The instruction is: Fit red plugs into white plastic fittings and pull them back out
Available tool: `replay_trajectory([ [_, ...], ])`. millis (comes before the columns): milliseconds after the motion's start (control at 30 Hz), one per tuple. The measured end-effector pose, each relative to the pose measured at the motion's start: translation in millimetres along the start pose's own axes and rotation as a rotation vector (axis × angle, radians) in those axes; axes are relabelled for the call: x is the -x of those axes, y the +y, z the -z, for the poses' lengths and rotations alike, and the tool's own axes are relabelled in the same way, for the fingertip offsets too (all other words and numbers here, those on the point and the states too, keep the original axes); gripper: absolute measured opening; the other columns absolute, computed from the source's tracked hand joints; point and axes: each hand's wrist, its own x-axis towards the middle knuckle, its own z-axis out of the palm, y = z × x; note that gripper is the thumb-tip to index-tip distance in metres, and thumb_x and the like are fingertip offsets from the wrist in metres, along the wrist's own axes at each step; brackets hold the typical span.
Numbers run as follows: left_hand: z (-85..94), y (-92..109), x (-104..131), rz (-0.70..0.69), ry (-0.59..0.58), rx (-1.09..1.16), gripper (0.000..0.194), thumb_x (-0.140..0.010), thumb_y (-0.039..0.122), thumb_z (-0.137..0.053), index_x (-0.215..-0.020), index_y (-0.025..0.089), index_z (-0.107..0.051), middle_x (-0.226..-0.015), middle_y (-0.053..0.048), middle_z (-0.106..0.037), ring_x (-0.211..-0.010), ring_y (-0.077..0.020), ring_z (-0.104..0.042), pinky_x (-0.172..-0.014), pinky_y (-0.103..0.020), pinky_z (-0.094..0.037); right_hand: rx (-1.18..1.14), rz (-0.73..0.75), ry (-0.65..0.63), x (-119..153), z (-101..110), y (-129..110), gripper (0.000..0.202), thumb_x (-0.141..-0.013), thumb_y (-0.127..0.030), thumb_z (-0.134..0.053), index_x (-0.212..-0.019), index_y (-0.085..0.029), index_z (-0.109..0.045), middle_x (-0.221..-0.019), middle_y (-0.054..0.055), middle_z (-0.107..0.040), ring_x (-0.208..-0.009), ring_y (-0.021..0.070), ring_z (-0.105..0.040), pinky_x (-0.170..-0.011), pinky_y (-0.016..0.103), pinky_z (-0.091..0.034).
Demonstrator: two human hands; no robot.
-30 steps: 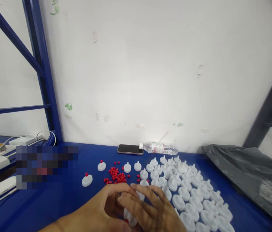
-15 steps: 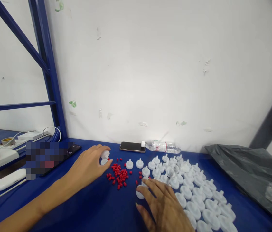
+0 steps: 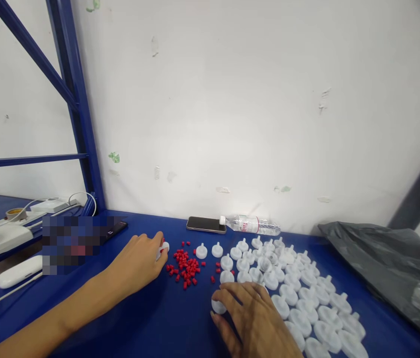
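Small red caps (image 3: pixel 185 267) lie loose in a group at the middle of the blue table. Just left of them, my left hand (image 3: pixel 144 258) has its fingers closed round a white round piece (image 3: pixel 159 253); another white piece shows behind its fingertips. My right hand (image 3: pixel 249 313) is low over the table, thumb and fingers around the edge of a white disc (image 3: pixel 218 306), which the fingers partly cover. Many white discs with short stems (image 3: pixel 299 298) spread to its right. Two upright ones (image 3: pixel 201 251) stand behind the red caps.
A dark phone (image 3: pixel 206 224) and a clear bottle (image 3: pixel 250 224) lie by the wall. At the right is a grey plastic bag (image 3: pixel 381 268). Power strips with cables (image 3: pixel 8 241), a white device (image 3: pixel 19 272) and a partly blurred screen (image 3: pixel 115 231) are at the left.
My left hand has lowered slightly toward the table and its thumb and fingers have come closer together. My right hand has barely moved; a white disc behind its fingers is now more exposed.
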Motion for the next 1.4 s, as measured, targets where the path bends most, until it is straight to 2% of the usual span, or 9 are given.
replay_trajectory([
  [267, -0.9, -3.5, -3.6, -0.081, 0.014, 0.033, 0.028, -0.107, 0.023, -0.048, -0.088, 0.022, -0.068, -0.077, -0.009, -0.072, -0.079, -0.0324, -0.068, -0.074, -0.041, -0.043, 0.004, 0.012, -0.006, 2.6, -3.9, 2.2, 0.040, -0.074, -0.011, -0.077, -0.106, -0.034, -0.071, -0.100, -0.009, -0.086, -0.081, 0.0188, -0.083, -0.082, 0.032, -0.063],
  [433, 4.4, 2.1, 2.1, -0.231, 0.038, 0.143, 0.014, -0.101, 0.020, -0.058, -0.096, 0.022, -0.071, -0.102, -0.009, -0.073, -0.098, -0.0299, -0.064, -0.087, -0.043, -0.047, 0.000, -0.003, -0.010, 7.1, -4.0, 2.7, 0.046, -0.073, -0.016, -0.079, -0.113, -0.035, -0.070, -0.104, -0.008, -0.086, -0.081, 0.0200, -0.083, -0.082, 0.033, -0.066],
  [533, 2.2, 3.8, 8.1, -0.277, 0.013, 0.170, 0.005, -0.095, 0.024, -0.067, -0.094, 0.022, -0.071, -0.108, -0.008, -0.070, -0.097, -0.0295, -0.060, -0.085, -0.043, -0.046, 0.021, 0.009, -0.022, 8.2, -3.1, 3.0, 0.049, -0.072, -0.016, -0.078, -0.117, -0.034, -0.070, -0.108, -0.006, -0.087, -0.083, 0.0209, -0.084, -0.080, 0.034, -0.068],
  [800, -14.9, -2.8, 2.9, -0.282, -0.024, 0.173, 0.014, -0.091, 0.012, -0.069, -0.083, 0.023, -0.069, -0.098, -0.006, -0.071, -0.090, -0.0286, -0.060, -0.076, -0.039, -0.041, 0.058, 0.041, -0.063, 3.8, -4.5, 2.6, 0.044, -0.068, -0.009, -0.075, -0.103, -0.036, -0.070, -0.099, -0.005, -0.084, -0.076, 0.0204, -0.083, -0.071, 0.030, -0.069],
  [933, -13.0, -2.1, -0.3, -0.290, 0.035, 0.222, 0.012, -0.095, 0.016, -0.067, -0.084, 0.023, -0.070, -0.092, -0.005, -0.073, -0.089, -0.0287, -0.063, -0.078, -0.040, -0.043, -0.005, 0.025, -0.158, 5.5, -4.5, 5.5, 0.042, -0.076, -0.009, -0.077, -0.105, -0.039, -0.072, -0.093, -0.005, -0.080, -0.076, 0.0192, -0.082, -0.075, 0.031, -0.070],
  [1067, 0.0, 8.3, 3.0, -0.307, 0.132, 0.304, 0.017, -0.104, 0.020, -0.057, -0.102, 0.023, -0.074, -0.099, -0.006, -0.076, -0.091, -0.0276, -0.066, -0.086, -0.042, -0.047, -0.080, -0.048, -0.276, 8.1, 0.7, 2.4, 0.037, -0.084, -0.011, -0.077, -0.107, -0.040, -0.074, -0.099, -0.003, -0.079, -0.083, 0.0188, -0.082, -0.081, 0.029, -0.070],
  [1167, 10.7, 22.2, 10.8, -0.387, 0.164, 0.428, 0.017, -0.107, 0.026, -0.058, -0.105, 0.026, -0.075, -0.100, -0.003, -0.078, -0.091, -0.0244, -0.069, -0.090, -0.040, -0.051, -0.155, -0.131, -0.328, 6.9, 4.7, -5.1, 0.036, -0.079, -0.014, -0.084, -0.104, -0.038, -0.075, -0.105, -0.002, -0.079, -0.084, 0.0186, -0.081, -0.071, 0.023, -0.068],
  [1267, 15.2, 37.7, 21.8, -0.505, 0.152, 0.645, 0.014, -0.109, 0.030, -0.063, -0.106, 0.027, -0.076, -0.100, -0.001, -0.081, -0.091, -0.0220, -0.071, -0.087, -0.035, -0.054, -0.185, -0.130, -0.270, 2.8, 6.5, -9.8, 0.034, -0.074, -0.014, -0.088, -0.096, -0.035, -0.076, -0.107, -0.001, -0.081, -0.089, 0.0195, -0.081, -0.074, 0.022, -0.068],
  [1400, 8.2, 51.7, 32.9, -0.594, 0.088, 0.761, 0.013, -0.111, 0.029, -0.063, -0.115, 0.029, -0.075, -0.105, -0.002, -0.082, -0.097, -0.0221, -0.071, -0.090, -0.034, -0.054, -0.158, -0.004, -0.161, -1.8, 5.9, -6.5, 0.034, -0.072, -0.013, -0.088, -0.095, -0.035, -0.076, -0.102, -0.003, -0.083, -0.088, 0.0206, -0.082, -0.078, 0.024, -0.071],
])
